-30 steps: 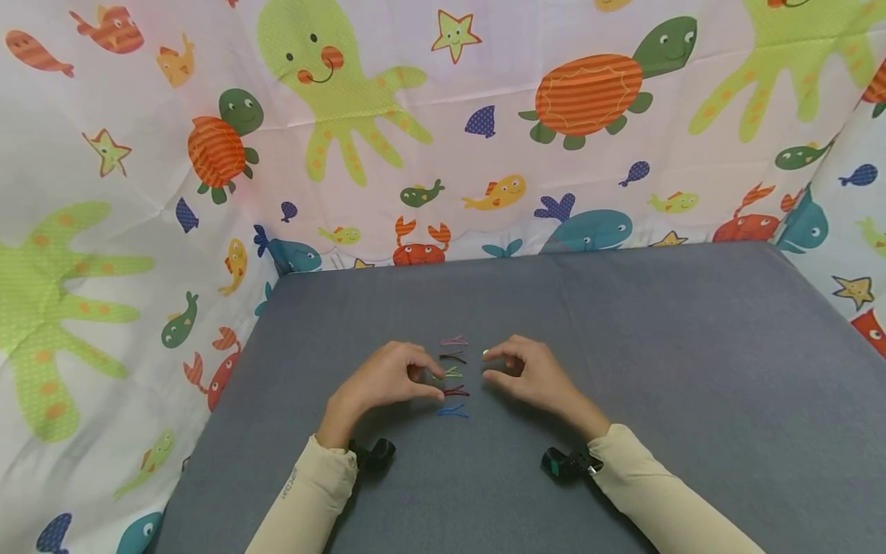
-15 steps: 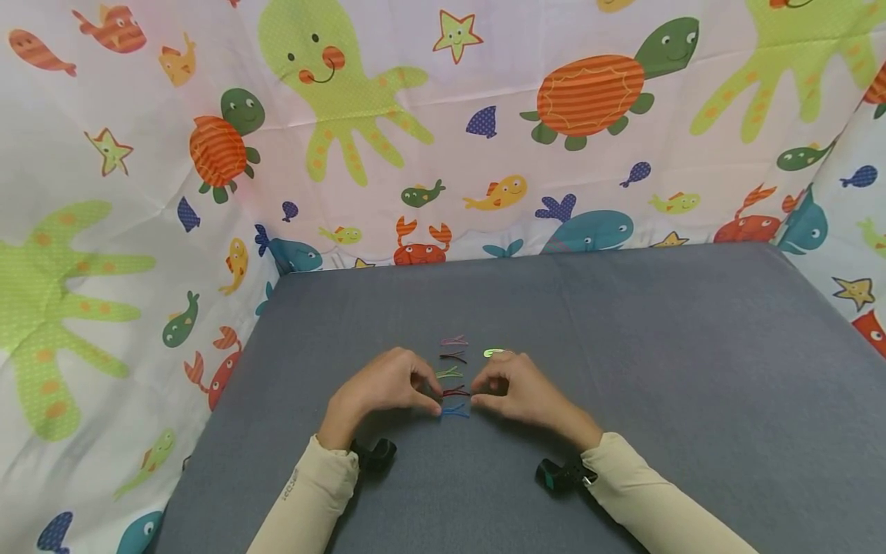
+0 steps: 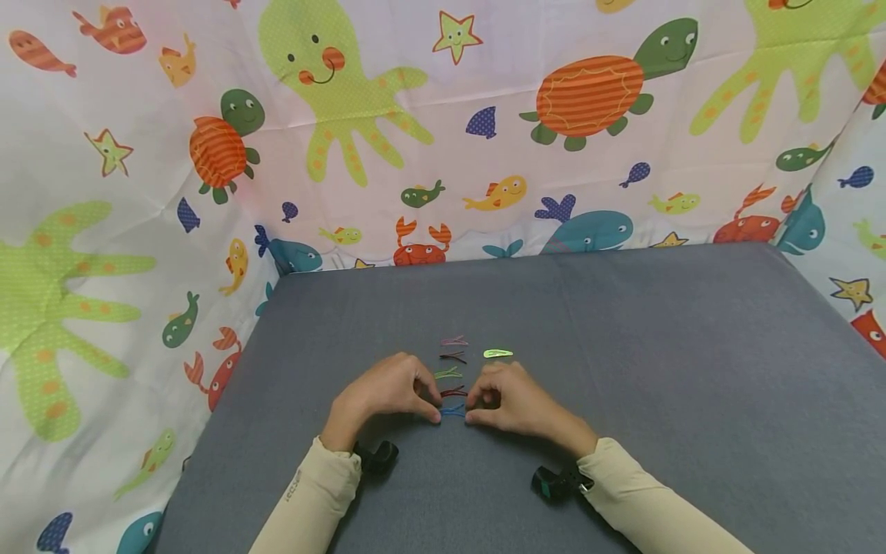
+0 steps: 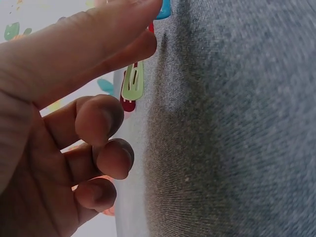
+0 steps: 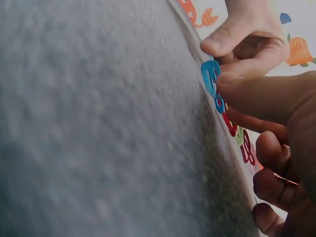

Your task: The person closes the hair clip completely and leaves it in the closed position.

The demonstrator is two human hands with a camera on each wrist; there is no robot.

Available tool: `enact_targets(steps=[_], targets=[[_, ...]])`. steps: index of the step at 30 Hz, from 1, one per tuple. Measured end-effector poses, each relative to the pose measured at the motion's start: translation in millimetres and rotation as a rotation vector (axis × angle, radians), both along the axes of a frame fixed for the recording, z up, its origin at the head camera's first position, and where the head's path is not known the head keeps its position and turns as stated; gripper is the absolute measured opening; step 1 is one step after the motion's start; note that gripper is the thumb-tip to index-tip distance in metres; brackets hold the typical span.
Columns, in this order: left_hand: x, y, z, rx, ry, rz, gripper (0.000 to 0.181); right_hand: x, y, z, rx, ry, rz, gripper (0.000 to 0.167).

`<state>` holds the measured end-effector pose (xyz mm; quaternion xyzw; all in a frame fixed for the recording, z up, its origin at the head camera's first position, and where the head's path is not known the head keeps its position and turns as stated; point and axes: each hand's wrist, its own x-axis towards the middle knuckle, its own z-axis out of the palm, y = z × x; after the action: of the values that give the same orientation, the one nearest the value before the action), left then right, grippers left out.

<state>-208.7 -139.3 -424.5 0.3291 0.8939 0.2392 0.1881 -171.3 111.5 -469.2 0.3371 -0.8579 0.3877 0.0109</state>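
On the grey cloth (image 3: 657, 369), the left hand (image 3: 391, 388) and the right hand (image 3: 519, 402) are placed face to face. Between them, about equally near both, the blue clip (image 3: 453, 412) is seemingly pinched by thumb and finger at either end, its long axis laid left to right. Just beyond, and crowding the fingers, the red clip (image 3: 453, 392) is ranged parallel; farther off, green (image 3: 448, 372), maroon (image 3: 453, 356) and pink (image 3: 454, 341) clips are lined up. Past the right hand, a yellow clip (image 3: 497, 354) is set apart.
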Motion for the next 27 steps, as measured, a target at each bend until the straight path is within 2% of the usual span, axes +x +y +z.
enact_targets(steps=[20,27], targets=[[1.1,3.9,-1.8,-0.028,-0.020,-0.005,0.006,7.8,-8.9,-4.8,0.062,0.081,-0.069,0.014],[1.6,4.7,-1.3,-0.015,-0.023,-0.015,0.004,8.0,-8.9,-3.2,0.074,0.065,-0.070,0.011]])
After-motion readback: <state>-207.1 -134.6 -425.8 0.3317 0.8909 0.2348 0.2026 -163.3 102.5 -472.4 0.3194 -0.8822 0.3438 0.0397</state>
